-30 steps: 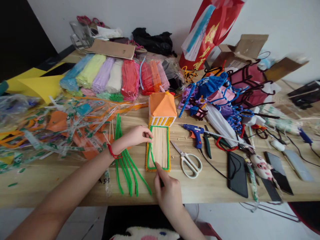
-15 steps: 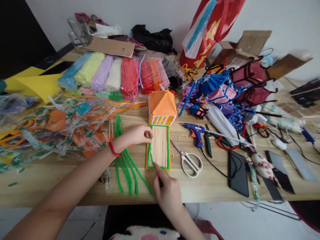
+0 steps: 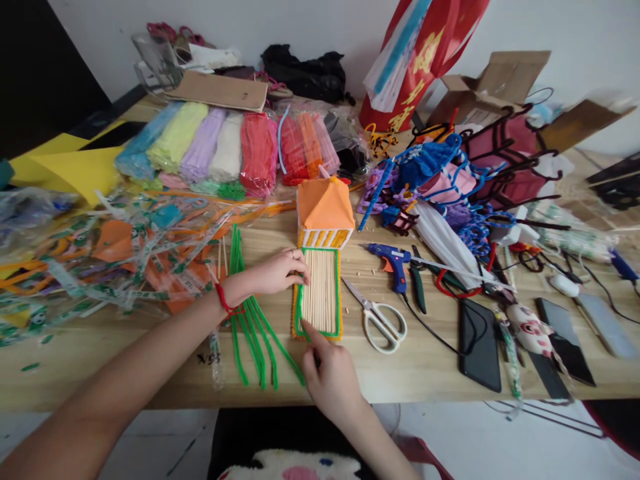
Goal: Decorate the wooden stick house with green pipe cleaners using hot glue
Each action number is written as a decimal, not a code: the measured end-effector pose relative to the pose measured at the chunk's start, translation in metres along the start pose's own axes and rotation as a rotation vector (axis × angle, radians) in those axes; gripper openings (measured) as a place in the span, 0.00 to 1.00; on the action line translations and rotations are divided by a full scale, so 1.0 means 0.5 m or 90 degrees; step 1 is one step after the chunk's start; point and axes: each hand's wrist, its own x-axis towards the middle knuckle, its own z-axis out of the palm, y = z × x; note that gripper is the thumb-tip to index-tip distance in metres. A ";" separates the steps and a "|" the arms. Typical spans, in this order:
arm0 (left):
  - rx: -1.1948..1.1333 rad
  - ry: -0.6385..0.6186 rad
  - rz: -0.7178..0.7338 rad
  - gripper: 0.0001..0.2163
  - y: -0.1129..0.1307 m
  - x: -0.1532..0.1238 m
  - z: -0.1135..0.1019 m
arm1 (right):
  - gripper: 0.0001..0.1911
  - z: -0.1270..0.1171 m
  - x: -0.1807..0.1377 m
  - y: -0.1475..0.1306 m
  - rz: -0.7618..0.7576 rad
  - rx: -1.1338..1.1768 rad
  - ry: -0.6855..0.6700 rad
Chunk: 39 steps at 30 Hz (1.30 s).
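Note:
A panel of pale wooden sticks [image 3: 320,290], framed with green pipe cleaner and an orange outer edge, lies in front of a small model house with an orange roof [image 3: 326,207]. My left hand [image 3: 283,272] is at the panel's upper left edge, its bent fingertips closed on the green pipe cleaner [image 3: 299,308]. With its index finger extended, my right hand [image 3: 330,373] presses down at the panel's lower left corner. Its other fingers are curled, and what they may hold is hidden. Several loose green pipe cleaners [image 3: 253,327] lie under my left wrist.
Right of the panel are white-handled scissors [image 3: 383,327], a blue glue gun [image 3: 395,263] with its cord, and a phone [image 3: 477,343]. Plastic wrappers and orange scraps [image 3: 150,257] cover the left side. Packs of coloured pipe cleaners [image 3: 225,150] and a red bag [image 3: 425,60] stand behind.
The green strip that bowed over the sticks now lies along the panel's left edge. My right fingertip has shifted left to the lower corner. My left fingers have straightened somewhat and turned downward.

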 end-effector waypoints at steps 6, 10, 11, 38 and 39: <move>0.031 -0.009 0.024 0.10 -0.010 -0.006 0.003 | 0.27 0.001 0.002 0.002 -0.004 -0.006 0.005; 0.037 -0.016 0.027 0.10 -0.017 -0.010 0.005 | 0.26 0.001 0.002 0.002 0.004 -0.014 -0.004; 0.033 -0.014 0.029 0.10 -0.018 -0.012 0.006 | 0.26 0.001 0.002 0.002 0.006 -0.011 -0.007; 0.127 0.114 -0.042 0.05 0.055 -0.052 0.015 | 0.25 0.001 0.000 0.003 0.013 -0.042 -0.013; 0.134 0.119 -0.046 0.05 0.057 -0.053 0.016 | 0.25 0.001 0.000 0.004 0.013 -0.041 -0.013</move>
